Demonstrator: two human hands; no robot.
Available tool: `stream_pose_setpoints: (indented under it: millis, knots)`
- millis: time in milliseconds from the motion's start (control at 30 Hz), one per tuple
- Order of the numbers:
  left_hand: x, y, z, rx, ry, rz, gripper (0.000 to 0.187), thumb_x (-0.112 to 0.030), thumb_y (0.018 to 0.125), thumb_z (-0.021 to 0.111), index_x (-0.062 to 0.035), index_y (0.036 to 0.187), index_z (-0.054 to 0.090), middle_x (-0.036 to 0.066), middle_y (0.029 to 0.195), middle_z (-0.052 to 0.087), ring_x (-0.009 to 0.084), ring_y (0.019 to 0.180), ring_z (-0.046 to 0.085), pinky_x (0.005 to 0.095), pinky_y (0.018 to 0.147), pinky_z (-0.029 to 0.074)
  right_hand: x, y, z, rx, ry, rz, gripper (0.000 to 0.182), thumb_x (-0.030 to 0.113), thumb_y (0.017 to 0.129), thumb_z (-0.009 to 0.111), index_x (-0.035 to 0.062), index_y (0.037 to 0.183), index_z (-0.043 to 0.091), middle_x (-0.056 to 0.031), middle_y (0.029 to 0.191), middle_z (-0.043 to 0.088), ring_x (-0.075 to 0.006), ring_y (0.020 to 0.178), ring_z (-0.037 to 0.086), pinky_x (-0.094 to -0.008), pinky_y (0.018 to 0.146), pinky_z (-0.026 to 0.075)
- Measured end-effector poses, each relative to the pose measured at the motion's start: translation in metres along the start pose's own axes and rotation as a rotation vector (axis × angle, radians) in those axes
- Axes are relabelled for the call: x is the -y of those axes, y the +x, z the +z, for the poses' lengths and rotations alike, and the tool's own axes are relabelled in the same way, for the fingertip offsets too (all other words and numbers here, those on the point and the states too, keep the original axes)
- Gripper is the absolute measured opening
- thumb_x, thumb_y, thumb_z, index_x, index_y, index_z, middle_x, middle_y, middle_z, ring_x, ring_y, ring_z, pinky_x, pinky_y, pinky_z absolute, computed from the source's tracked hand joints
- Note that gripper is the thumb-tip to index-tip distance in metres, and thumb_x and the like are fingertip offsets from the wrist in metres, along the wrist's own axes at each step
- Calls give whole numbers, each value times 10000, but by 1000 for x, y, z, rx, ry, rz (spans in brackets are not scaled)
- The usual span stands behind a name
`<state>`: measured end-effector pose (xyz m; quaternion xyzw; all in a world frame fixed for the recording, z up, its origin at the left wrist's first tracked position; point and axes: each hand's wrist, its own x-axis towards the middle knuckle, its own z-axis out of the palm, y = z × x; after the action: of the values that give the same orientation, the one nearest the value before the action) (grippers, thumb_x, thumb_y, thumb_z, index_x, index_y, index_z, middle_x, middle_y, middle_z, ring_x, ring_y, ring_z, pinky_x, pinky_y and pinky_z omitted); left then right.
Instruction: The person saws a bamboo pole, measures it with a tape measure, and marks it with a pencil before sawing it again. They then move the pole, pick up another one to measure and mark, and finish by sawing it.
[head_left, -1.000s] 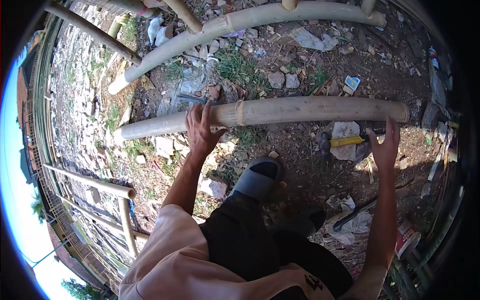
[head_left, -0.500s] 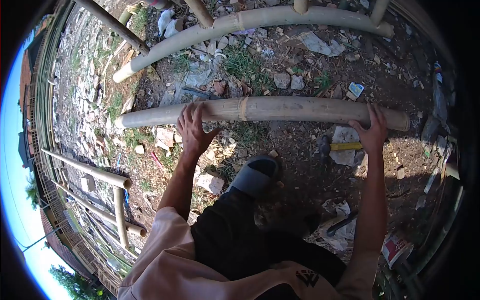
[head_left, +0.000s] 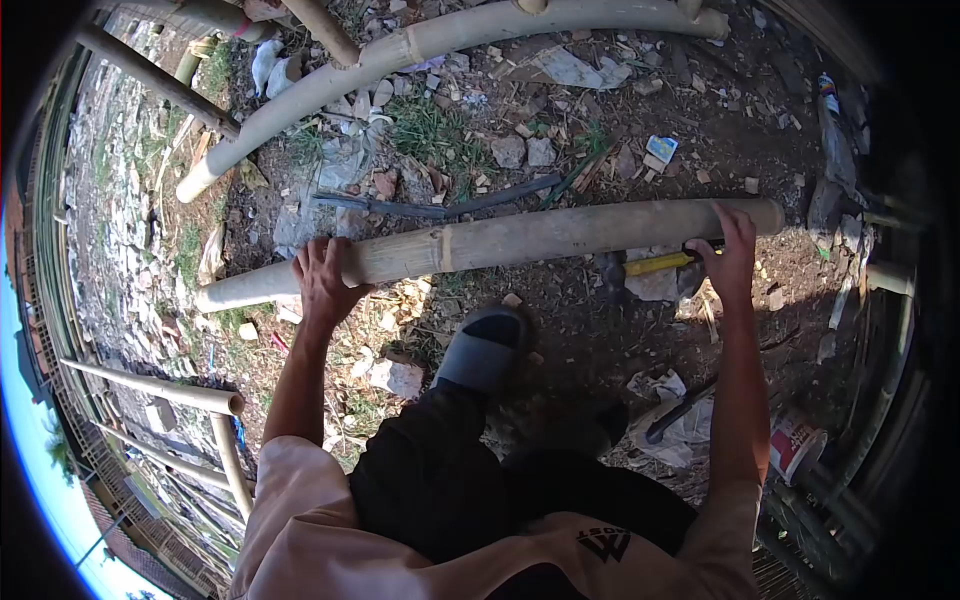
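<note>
Bamboo pole: We had the long, round bamboo pole (head_left: 560,235) in front of our feet, running from side to side, with a pale ring around it between our hands.
Left hand: Our left hand (head_left: 322,290) gripped the pole toward its left end, with bent fingers over the far side and the thumb by the near side.
Right hand: Our right hand (head_left: 732,262) gripped the pole near its right end, with bent fingers over it and the thumb at the near edge.
Hammer: The hammer (head_left: 652,265) with a yellow handle was on our side of the pole, close to our right thumb, over a pale stone (head_left: 655,286).
Dark strips: Thin dark strips (head_left: 430,210) were on the ground just past the pole.
Other pole: Farther off, another bamboo pole (head_left: 375,62) had sticks joined to it.
Little packet: A blue and yellow packet (head_left: 661,149) was on the dirt between the two poles.
Foot: We had a gray sandal (head_left: 478,352) on one foot, on our side of the pole.
Tub: A red and white tub (head_left: 794,446) was tipped over beside our right arm.
Ground: We saw grass, wood chips and stones on the dirt (head_left: 580,330).
</note>
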<state>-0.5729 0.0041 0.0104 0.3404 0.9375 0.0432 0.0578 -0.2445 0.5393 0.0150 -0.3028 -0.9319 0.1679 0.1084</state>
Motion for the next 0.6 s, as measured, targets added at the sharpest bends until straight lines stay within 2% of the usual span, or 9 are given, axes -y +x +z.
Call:
stream_pose_setpoints:
  millis: [33, 100, 200, 267, 300, 400, 500, 533, 600]
  knots:
    - [4, 5, 6, -3, -5, -4, 883, -313, 537, 1025, -138, 1283, 587, 127, 1277, 587, 384, 1206, 555, 557, 1029, 394, 0, 2, -2, 17, -84, -58, 730, 122, 661, 943, 97, 1336, 665, -137, 1273, 590, -362, 1217, 565, -486, 1041, 479]
    - [11, 13, 11, 127, -193, -12, 868, -314, 545, 1025, -116, 1265, 582, 135, 1235, 630, 379, 1174, 612, 550, 1043, 389, 2, 8, -2, -1, -122, -90, 725, 178, 682, 935, 93, 1350, 668, -141, 1277, 603, -358, 1212, 586, -489, 1036, 481]
    - [18, 19, 3, 143, -187, 43, 865, -321, 573, 1014, -77, 1282, 583, 153, 1207, 651, 387, 1143, 640, 534, 1014, 454, -1, 10, 6, 21, -226, -31, 683, 261, 745, 912, 86, 1356, 663, -148, 1316, 605, -361, 1229, 591, -492, 1027, 490]
    - [19, 24, 3, 98, -237, 141, 825, -316, 615, 994, -51, 1289, 599, 174, 1195, 634, 413, 1108, 631, 525, 982, 508, -3, 11, 20, -122, -228, 224, 677, 370, 793, 884, 91, 1367, 659, -157, 1347, 604, -360, 1250, 586, -488, 1018, 503]
    - [19, 24, 3, 93, -238, 154, 802, -297, 644, 978, -49, 1308, 604, 182, 1197, 622, 417, 1108, 623, 526, 994, 503, -11, 10, 28, -161, -311, 251, 697, 439, 816, 865, 94, 1383, 652, -167, 1362, 605, -364, 1240, 603, -480, 1002, 526]
    - [25, 22, 8, 60, -240, 222, 868, -326, 643, 975, -78, 1375, 581, 165, 1220, 617, 375, 1140, 605, 517, 996, 477, -1, 15, 24, -140, -251, 325, 662, 431, 830, 859, 66, 1353, 678, -187, 1341, 627, -381, 1196, 649, -471, 983, 551]
    - [28, 26, 8, 117, -189, 213, 804, -191, 676, 900, -57, 1395, 564, 194, 1238, 619, 425, 1140, 607, 519, 1011, 478, -7, 23, 23, -140, -225, 304, 625, 421, 837, 857, 30, 1300, 705, -194, 1306, 653, -375, 1178, 662, -463, 985, 551]
    - [28, 25, 6, 178, -194, 199, 793, -189, 690, 891, -53, 1398, 562, 196, 1249, 620, 424, 1147, 606, 521, 1010, 477, -8, 27, 24, -186, -217, 300, 590, 407, 841, 857, -4, 1245, 727, -193, 1274, 679, -369, 1155, 674, -453, 987, 551]
    - [29, 27, 0, 233, -198, 199, 781, -187, 703, 883, -50, 1401, 561, 198, 1259, 622, 423, 1154, 605, 522, 1008, 476, -9, 29, 25, -200, -201, 301, 589, 403, 840, 859, -10, 1239, 731, -193, 1273, 684, -368, 1158, 674, -450, 993, 549]
